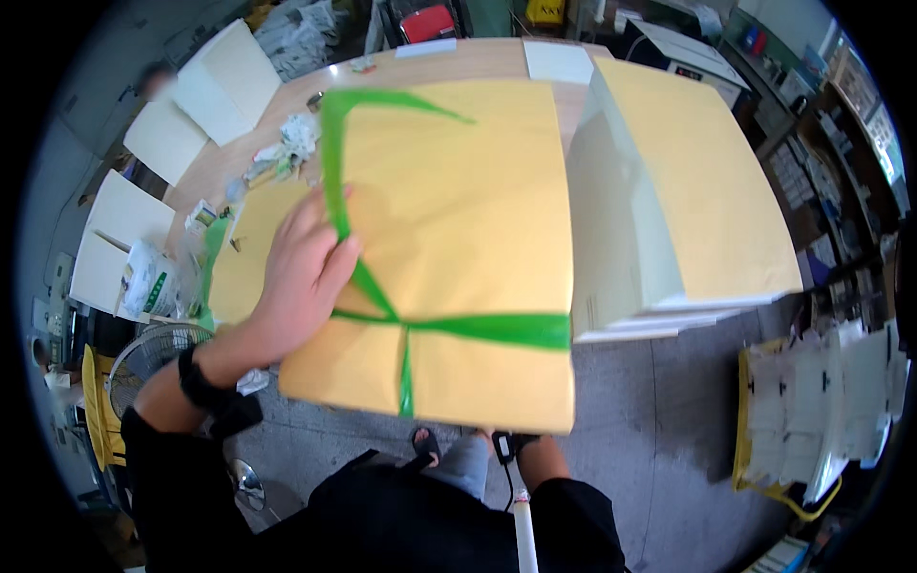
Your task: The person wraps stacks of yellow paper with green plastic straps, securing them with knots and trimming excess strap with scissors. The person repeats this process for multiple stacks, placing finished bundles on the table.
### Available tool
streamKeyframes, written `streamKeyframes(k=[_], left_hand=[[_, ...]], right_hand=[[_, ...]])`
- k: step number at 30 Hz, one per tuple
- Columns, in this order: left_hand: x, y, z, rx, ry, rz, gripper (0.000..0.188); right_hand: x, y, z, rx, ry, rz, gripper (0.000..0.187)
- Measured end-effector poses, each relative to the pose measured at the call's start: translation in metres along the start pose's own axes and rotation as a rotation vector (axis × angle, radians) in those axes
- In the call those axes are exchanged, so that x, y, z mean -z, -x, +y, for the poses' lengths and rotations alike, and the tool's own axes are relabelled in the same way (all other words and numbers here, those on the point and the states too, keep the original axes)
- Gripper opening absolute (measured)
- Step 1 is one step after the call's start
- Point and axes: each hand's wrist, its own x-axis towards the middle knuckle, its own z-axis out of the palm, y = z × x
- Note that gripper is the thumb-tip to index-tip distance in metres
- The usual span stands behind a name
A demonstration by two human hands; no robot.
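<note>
At nine o'clock, the left hand (pixel 304 277) is gripping the green strap (pixel 336 205) crossing a yellow wrapped bundle (pixel 458 220), which is lying at centre on the tabletop (pixel 449 59). At three o'clock, a second stack (pixel 688 181) is sitting just beside it. Right hand state: cannot tell, hidden beneath the bundle.

A left hand (pixel 304 272) pinches a green plastic strap (pixel 382 306) crossing a flat bundle wrapped in yellow-brown paper (pixel 458 239), which lies on a pale wooden bench (pixel 478 59). Just beside it on the right sits a taller stack of white sheets topped with yellow-brown paper (pixel 688 191). The right hand is hidden under the bundle's near edge.
</note>
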Motion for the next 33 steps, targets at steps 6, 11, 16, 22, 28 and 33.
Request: streamKeyframes(k=[6, 11, 16, 22, 28, 33], left_hand=[[0.006, -0.001, 0.028, 0.306, 0.22, -0.087, 0.02], [0.013, 0.02, 0.03, 0.366, 0.164, -0.146, 0.045], [-0.027, 0.024, -0.019, -0.105, -0.097, 0.146, 0.023], [-0.005, 0.035, -0.025, 0.006, 0.15, -0.061, 0.025], [-0.013, -0.004, -0.071, -0.48, 0.205, -0.152, 0.028], [0.009, -0.037, -0.11, -0.397, 0.372, -0.522, 0.044]], right_hand=[[0.049, 0.015, -0.012, -0.035, -0.195, 0.093, 0.031], [0.058, 0.021, -0.027, -0.071, -0.215, 0.099, 0.031], [0.031, 0.009, -0.033, -0.015, -0.204, 0.126, 0.032], [-0.052, -0.011, -0.02, -0.019, -0.198, 0.066, 0.032], [-0.156, -0.024, 0.002, 0.005, -0.217, 0.083, 0.032], [-0.228, -0.045, 0.015, -0.047, -0.187, -0.006, 0.033]])
